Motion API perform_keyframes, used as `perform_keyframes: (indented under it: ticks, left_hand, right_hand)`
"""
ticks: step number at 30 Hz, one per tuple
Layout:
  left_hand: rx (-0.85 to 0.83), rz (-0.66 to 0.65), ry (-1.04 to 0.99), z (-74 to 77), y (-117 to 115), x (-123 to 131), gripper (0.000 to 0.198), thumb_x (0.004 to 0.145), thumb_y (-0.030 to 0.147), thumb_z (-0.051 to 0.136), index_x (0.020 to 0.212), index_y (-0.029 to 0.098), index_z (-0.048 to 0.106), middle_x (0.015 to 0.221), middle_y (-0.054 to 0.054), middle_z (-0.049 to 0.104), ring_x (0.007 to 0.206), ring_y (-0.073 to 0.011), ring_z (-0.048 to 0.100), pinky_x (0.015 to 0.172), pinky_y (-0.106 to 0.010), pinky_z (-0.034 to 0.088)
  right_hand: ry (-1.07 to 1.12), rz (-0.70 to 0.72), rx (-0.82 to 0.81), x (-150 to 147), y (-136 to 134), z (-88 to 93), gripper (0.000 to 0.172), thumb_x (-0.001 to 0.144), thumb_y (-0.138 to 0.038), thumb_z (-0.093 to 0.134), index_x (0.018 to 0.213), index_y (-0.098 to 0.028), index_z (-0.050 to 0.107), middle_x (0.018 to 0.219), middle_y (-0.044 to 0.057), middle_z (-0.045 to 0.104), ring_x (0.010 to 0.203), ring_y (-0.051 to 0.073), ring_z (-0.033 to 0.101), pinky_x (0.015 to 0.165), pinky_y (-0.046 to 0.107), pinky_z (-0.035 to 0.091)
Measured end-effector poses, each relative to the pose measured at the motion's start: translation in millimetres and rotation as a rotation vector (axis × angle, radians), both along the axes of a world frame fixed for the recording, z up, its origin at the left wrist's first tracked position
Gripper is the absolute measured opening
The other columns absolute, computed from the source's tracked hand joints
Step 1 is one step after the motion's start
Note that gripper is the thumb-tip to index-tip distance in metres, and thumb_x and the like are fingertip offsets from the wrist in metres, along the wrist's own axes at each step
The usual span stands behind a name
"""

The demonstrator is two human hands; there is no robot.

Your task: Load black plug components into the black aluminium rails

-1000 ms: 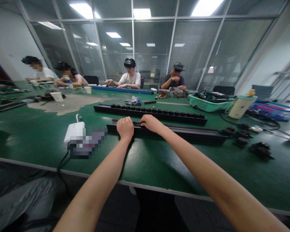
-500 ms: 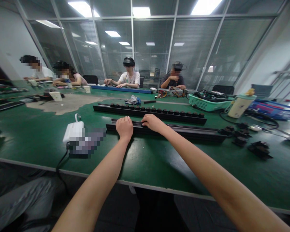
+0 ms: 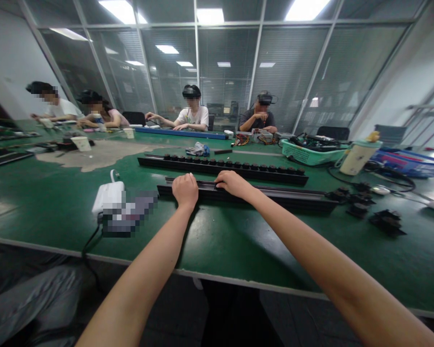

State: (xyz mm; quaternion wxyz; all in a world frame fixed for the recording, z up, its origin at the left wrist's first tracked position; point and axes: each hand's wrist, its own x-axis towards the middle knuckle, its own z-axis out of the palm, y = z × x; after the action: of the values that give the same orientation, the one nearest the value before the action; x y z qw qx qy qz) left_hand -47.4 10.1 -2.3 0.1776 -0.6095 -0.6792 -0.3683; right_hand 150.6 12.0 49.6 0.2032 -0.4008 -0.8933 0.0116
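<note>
A long black rail (image 3: 292, 197) lies across the green table (image 3: 231, 241) in front of me. My left hand (image 3: 185, 189) is curled closed over the rail's near edge toward its left end. My right hand (image 3: 232, 183) rests just to the right of it, fingers bent down onto the rail's top; whether it pinches a small part there is hidden. Behind lies a second black rail (image 3: 220, 168) with a row of several black sockets fitted along it. Loose black socket modules (image 3: 386, 222) lie at the right.
A white adapter (image 3: 108, 195) with a cable sits left of my hands beside a blurred-out object. A green basket (image 3: 311, 154) of cables, a white jug (image 3: 358, 156) and a blue tray (image 3: 412, 164) stand at the right. Several people sit across the table.
Both hands stay on the near rail, almost unmoved. The view has shifted slightly. A person across the table has stretched an arm out to the left.
</note>
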Motion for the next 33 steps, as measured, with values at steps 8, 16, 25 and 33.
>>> perform_keyframes:
  ticks: [8, 16, 25, 33]
  left_hand:
    - [0.017, -0.006, 0.002, -0.6, 0, 0, 0.053, 0.105, 0.031, 0.018, 0.089, 0.019, 0.066, 0.093, -0.018, 0.072, 0.098, -0.0318, 0.064, 0.090, -0.044, 0.041]
    - [0.042, -0.001, -0.003, -0.8, -1, 0, 0.052, 0.105, 0.031, 0.018, 0.086, 0.020, 0.065, 0.090, -0.017, 0.073, 0.095, -0.0311, 0.064, 0.089, -0.043, 0.041]
    - [0.022, 0.002, 0.005, -0.7, 0, 0, 0.053, 0.105, 0.031, 0.017, 0.088, 0.019, 0.066, 0.093, -0.018, 0.073, 0.096, -0.0316, 0.064, 0.090, -0.043, 0.041]
    - [0.028, -0.007, -0.009, -0.6, 0, 0, 0.052, 0.105, 0.031, 0.018, 0.086, 0.020, 0.065, 0.092, -0.017, 0.073, 0.096, -0.0310, 0.064, 0.090, -0.043, 0.041]
  right_hand:
    - [0.010, 0.004, 0.018, 8, -4, -0.3, 0.019, 0.093, -0.015, 0.067, 0.107, -0.016, 0.080, 0.112, 0.011, 0.074, 0.109, 0.020, 0.067, 0.099, 0.030, 0.049]
    - [0.030, 0.017, 0.011, 16, -7, 0.3, 0.019, 0.093, -0.014, 0.067, 0.106, -0.016, 0.080, 0.112, 0.010, 0.074, 0.107, 0.020, 0.067, 0.099, 0.032, 0.049]
    - [0.068, 0.019, 0.012, 21, -6, -2.3, 0.018, 0.092, -0.014, 0.069, 0.105, -0.017, 0.080, 0.111, 0.011, 0.074, 0.107, 0.021, 0.068, 0.100, 0.033, 0.049]
    - [0.063, 0.015, 0.016, 26, -7, -3.2, 0.018, 0.092, -0.014, 0.068, 0.105, -0.016, 0.080, 0.111, 0.011, 0.074, 0.107, 0.021, 0.068, 0.100, 0.033, 0.049]
